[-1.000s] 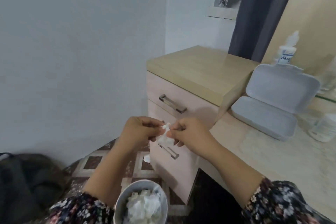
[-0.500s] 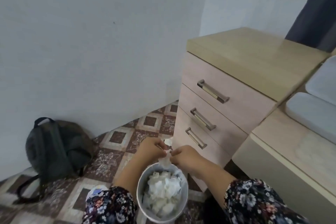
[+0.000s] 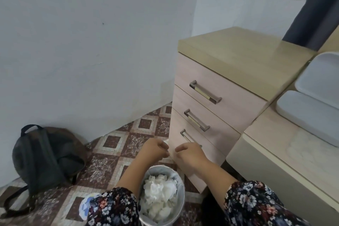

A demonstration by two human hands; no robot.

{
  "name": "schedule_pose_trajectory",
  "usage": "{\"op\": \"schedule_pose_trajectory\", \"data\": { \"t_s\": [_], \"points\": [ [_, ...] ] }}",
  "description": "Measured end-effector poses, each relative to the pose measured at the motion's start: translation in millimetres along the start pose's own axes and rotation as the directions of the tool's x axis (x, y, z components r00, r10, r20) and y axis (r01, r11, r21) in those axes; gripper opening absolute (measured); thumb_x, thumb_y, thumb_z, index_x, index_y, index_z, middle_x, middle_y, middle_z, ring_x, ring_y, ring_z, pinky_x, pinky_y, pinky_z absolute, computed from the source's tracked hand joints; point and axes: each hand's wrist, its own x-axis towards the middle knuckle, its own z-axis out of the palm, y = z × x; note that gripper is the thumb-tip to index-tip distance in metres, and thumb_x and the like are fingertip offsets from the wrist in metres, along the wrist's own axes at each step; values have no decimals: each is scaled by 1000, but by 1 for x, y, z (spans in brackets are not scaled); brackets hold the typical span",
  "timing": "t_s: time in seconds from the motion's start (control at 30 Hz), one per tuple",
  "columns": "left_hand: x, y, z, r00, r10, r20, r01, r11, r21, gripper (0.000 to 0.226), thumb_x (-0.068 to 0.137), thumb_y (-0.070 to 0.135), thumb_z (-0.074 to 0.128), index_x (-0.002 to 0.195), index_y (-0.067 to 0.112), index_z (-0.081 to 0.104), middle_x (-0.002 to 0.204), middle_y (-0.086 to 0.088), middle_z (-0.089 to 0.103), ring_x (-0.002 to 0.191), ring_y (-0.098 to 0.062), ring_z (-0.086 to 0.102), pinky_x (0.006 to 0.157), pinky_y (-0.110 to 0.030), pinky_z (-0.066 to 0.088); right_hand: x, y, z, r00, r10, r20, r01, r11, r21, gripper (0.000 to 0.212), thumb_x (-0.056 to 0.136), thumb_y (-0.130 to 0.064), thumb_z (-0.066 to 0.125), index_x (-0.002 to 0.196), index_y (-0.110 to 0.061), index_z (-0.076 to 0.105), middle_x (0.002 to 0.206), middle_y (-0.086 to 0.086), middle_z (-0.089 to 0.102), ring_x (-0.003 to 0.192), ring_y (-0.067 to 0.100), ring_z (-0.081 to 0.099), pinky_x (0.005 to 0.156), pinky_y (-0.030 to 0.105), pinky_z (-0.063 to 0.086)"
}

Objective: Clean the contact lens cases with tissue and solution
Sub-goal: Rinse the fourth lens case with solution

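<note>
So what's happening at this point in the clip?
A person's left hand and right hand are held apart just above a small bin full of crumpled white tissue on the floor beside the drawer unit. Whether either hand holds anything is unclear. An open white case sits on the counter.

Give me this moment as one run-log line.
stage: discarding used tissue | left hand: above bin, grip unclear | right hand: beside it, fingers curled, grip unclear | bin: full of tissues
</note>
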Motion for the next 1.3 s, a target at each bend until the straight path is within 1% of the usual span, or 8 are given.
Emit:
{"op": "schedule_pose_trajectory", "data": {
  "t_s": [0.2, 0.33, 0.5, 0.63, 0.77, 0.93, 1.1, 1.3],
  "points": [
    [-8, 40, 0, 992, 125, 1, -125, 992, 6, 19, 83, 10, 70, 100, 14, 67, 87, 0, 68, 70, -9, 62, 59, -18, 49, -14, -5, -16, 999, -5, -38, 12, 983, 185, 20, 86, -4, 60, 86, -23, 66, 119, 9, 65, 91, 17, 53, 71, 27, 42],
    [-16, 69, -1, 972, 230, -54, -227, 972, 56, 5, 80, 17, 73, 83, 14, 69, 77, -1, 70, 68, -12, 63, 75, -35, 59, -28, -14, -38, 997, -38, -74, 58, 957, 286, 24, 89, -5, 56, 75, -23, 63, 91, 4, 68, 76, 13, 58, 62, 22, 42],
    [-36, 116, -3, 940, 332, -75, -328, 943, 63, 45, 76, 39, 79, 73, -4, 65, 65, -10, 70, 51, -14, 58, 59, -22, 55, -50, -27, -67, 987, -105, -124, 142, 927, 346, 19, 85, -2, 53, 74, -16, 59, 88, 10, 71, 68, 16, 56, 59, 27, 44],
    [-50, 153, -2, 900, 415, -132, -410, 910, 67, 22, 78, 20, 75, 67, 5, 64, 56, 0, 65, 48, -10, 56, 56, -32, 55, -70, -35, -96, 977, -153, -147, 204, 869, 452, 17, 84, 6, 44, 84, -11, 50, 80, 8, 69, 67, 20, 61, 58, 32, 49],
    [-61, 190, 5, 847, 518, -115, -519, 854, 27, 13, 79, 8, 69, 68, 8, 63, 49, 3, 60, 41, -4, 53, 47, -20, 45, -91, -39, -133, 964, -187, -191, 258, 834, 487, 21, 87, 6, 50, 82, -13, 46, 68, 4, 66, 59, 16, 61, 55, 24, 51],
    [-68, 235, 33, 792, 610, -37, -610, 786, -103, 15, 77, 3, 70, 67, 11, 63, 50, -3, 60, 46, -14, 53, 51, -25, 44, -115, -20, -183, 912, -191, -362, 350, 823, 447, 14, 85, 0, 63, 89, -10, 54, 77, 9, 69, 68, 19, 63, 62, 27, 53],
    [-73, 270, 88, 738, 674, 33, -657, 728, -195, 19, 80, 11, 74, 67, 16, 61, 52, 3, 59, 45, -7, 54, 52, -22, 42, -133, 19, -227, 842, -143, -521, 375, 849, 373, 15, 85, -13, 71, 94, -3, 64, 82, 10, 73, 72, 18, 68, 68, 28, 56],
    [-81, 305, 161, 680, 723, 126, -685, 687, -243, 22, 81, 12, 72, 66, 21, 59, 67, -12, 66, 59, -15, 61, 64, -37, 54, -153, 73, -272, 757, -59, -650, 389, 840, 378, 5, 84, -5, 69, 87, -4, 67, 83, 18, 73, 75, 26, 68, 79, 39, 57]
  ]
}}
